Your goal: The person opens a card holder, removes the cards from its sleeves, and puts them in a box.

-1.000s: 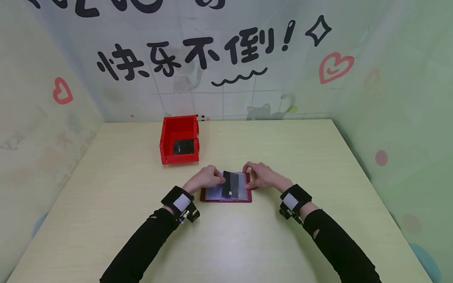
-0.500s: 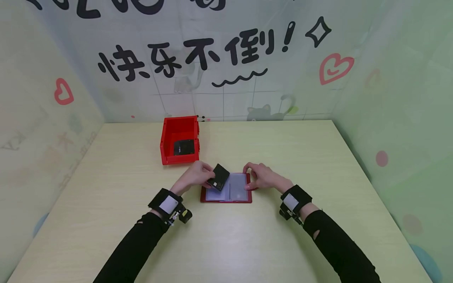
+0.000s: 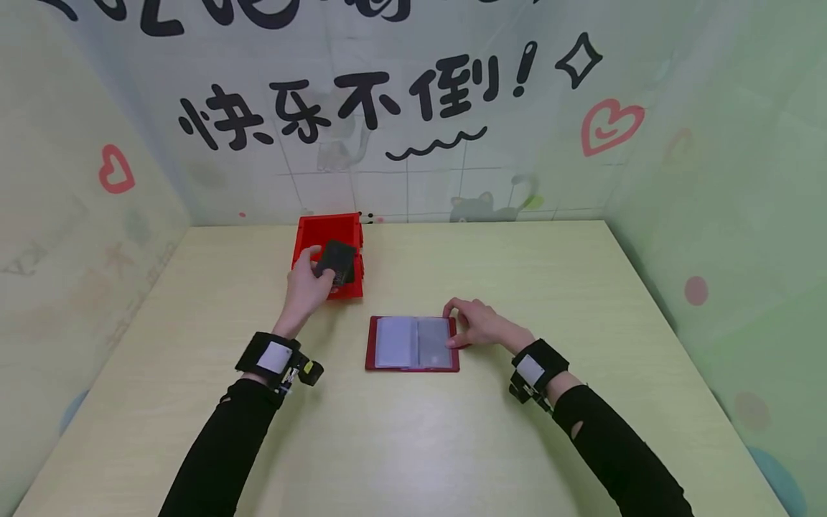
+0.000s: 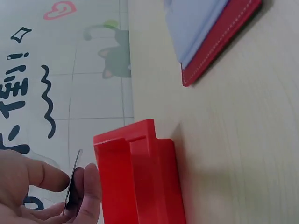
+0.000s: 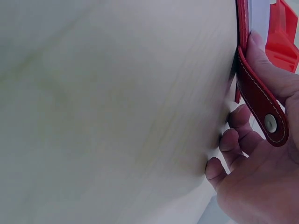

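Black card: thin, flat, rectangular, pinched edge-on between thumb and fingers of left hand, held tilted above front part of red bin. Red card holder: leather-like cover with light stitching, lying open and flat on pale wooden table, clear plastic sleeves facing up. Snap strap at its right edge, held under right hand.
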`<move>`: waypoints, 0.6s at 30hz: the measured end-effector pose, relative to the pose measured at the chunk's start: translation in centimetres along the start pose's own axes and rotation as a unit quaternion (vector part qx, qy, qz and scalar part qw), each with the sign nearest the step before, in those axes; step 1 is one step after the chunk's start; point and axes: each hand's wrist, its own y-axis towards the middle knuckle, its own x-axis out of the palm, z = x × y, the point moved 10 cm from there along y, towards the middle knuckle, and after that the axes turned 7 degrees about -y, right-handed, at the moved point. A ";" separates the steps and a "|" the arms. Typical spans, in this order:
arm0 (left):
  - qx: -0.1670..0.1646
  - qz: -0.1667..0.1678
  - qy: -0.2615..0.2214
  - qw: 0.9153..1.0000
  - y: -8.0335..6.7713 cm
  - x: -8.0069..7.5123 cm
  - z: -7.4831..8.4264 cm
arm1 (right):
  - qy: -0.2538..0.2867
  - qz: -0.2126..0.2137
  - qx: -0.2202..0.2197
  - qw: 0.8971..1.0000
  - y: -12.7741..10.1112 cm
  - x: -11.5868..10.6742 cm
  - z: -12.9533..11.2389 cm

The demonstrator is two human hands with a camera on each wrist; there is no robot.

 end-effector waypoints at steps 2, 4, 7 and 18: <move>0.004 0.022 0.010 1.000 0.5 -0.4 -0.4 | 0.001 -0.001 0.002 1.000 0.0 0.0 0.0; 0.012 0.041 0.020 0.999 0.9 -0.6 -0.8 | 0.002 -0.001 0.002 1.000 0.0 0.0 0.0; 0.027 0.063 0.050 0.996 1.6 -0.6 -1.4 | 0.003 -0.002 0.003 1.000 0.1 0.0 0.1; -0.017 -0.003 0.128 0.992 3.4 2.3 -3.0 | 0.004 -0.005 0.000 1.000 0.0 0.0 0.0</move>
